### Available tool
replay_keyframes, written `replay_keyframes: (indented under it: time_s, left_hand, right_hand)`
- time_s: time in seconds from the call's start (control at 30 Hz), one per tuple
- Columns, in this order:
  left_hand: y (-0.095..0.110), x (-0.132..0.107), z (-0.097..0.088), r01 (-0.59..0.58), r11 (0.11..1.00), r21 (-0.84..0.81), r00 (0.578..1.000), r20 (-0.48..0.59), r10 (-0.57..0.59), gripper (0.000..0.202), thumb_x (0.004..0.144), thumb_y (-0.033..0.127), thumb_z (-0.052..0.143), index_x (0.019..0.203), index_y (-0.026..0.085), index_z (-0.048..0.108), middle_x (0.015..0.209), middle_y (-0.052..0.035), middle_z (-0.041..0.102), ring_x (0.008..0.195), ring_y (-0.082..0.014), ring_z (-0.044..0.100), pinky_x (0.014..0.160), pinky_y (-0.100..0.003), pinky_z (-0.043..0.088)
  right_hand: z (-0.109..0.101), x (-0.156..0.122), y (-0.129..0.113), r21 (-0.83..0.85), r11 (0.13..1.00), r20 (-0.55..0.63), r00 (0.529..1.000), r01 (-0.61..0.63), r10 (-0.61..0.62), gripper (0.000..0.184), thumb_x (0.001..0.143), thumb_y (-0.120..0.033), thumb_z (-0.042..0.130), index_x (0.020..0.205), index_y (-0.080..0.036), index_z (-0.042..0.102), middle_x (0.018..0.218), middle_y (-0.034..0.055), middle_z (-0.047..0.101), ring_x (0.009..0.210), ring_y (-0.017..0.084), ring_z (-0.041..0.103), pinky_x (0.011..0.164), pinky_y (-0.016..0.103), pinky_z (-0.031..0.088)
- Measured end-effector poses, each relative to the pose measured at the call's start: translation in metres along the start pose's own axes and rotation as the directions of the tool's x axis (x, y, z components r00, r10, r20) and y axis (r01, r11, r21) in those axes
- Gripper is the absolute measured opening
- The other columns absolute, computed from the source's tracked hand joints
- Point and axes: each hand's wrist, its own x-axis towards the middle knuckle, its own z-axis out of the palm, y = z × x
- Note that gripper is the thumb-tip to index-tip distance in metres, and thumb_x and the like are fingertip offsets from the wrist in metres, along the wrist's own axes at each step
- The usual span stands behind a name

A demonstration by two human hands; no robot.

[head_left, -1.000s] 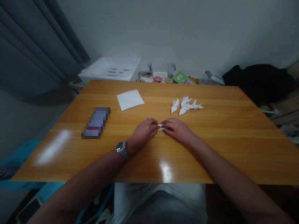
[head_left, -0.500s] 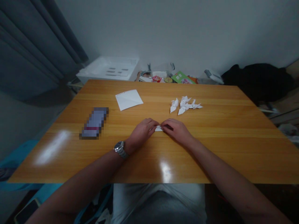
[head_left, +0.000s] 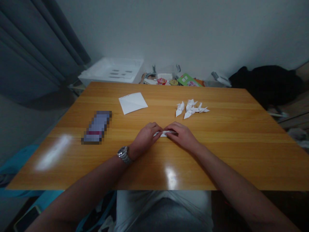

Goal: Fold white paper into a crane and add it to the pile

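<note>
A small folded piece of white paper point(head_left: 163, 134) lies low over the wooden table point(head_left: 231, 141), mostly covered by my fingers. My left hand point(head_left: 149, 133), with a metal watch point(head_left: 124, 154) at its wrist, pinches the paper from the left. From the other side my right hand point(head_left: 181, 133) grips it between thumb and fingers. The fingertips of both hands almost meet over it. Beyond my right hand sit several folded white paper figures point(head_left: 191, 109), pointed like birds. A flat white sheet point(head_left: 133, 103) with a perforated edge lies beyond my left hand.
A pixelated phone-like device point(head_left: 97, 127) lies at the table's left. Behind the far edge stand a white tray-like container point(head_left: 113, 69), a green booklet point(head_left: 188, 80) and small packets. A dark heap point(head_left: 267, 80) is at the back right, a grey curtain point(head_left: 36, 48) at the left.
My fingers have shifted slightly on the folded paper, and more of it now shows beneath both hands. The paper figures and the flat sheet stay in place.
</note>
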Motion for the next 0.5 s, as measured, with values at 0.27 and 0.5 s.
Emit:
replay_keyframes:
  time_s: [0.27, 0.5]
  left_hand:
    - [0.0031, -0.0004, -0.0008, -0.004, 1.000, -0.016, 1.000, -0.013, 0.004, 0.017, 0.100, 0.024, 0.054, 0.103, 0.017, 0.069, 0.100, -0.0071, 0.066, 0.095, -0.0205, 0.061, 0.086, -0.033, 0.049]
    - [0.0045, 0.0001, -0.0011, -0.034, 0.997, -0.064, 0.999, -0.021, 0.032, 0.022, 0.102, 0.034, 0.055, 0.103, 0.018, 0.070, 0.099, -0.0062, 0.066, 0.094, -0.0198, 0.062, 0.085, -0.032, 0.049]
  right_hand:
    - [0.0009, -0.0014, 0.0044, -0.013, 0.999, -0.013, 0.999, 0.036, -0.036, 0.012, 0.097, -0.029, 0.064, 0.096, -0.022, 0.073, 0.096, 0.0075, 0.068, 0.091, 0.022, 0.064, 0.082, 0.036, 0.052]
    - [-0.0026, -0.0001, -0.0034, -0.005, 1.000, -0.013, 1.000, 0.027, -0.027, 0.012, 0.097, -0.027, 0.064, 0.090, -0.020, 0.072, 0.091, 0.0073, 0.069, 0.088, 0.022, 0.064, 0.079, 0.035, 0.051]
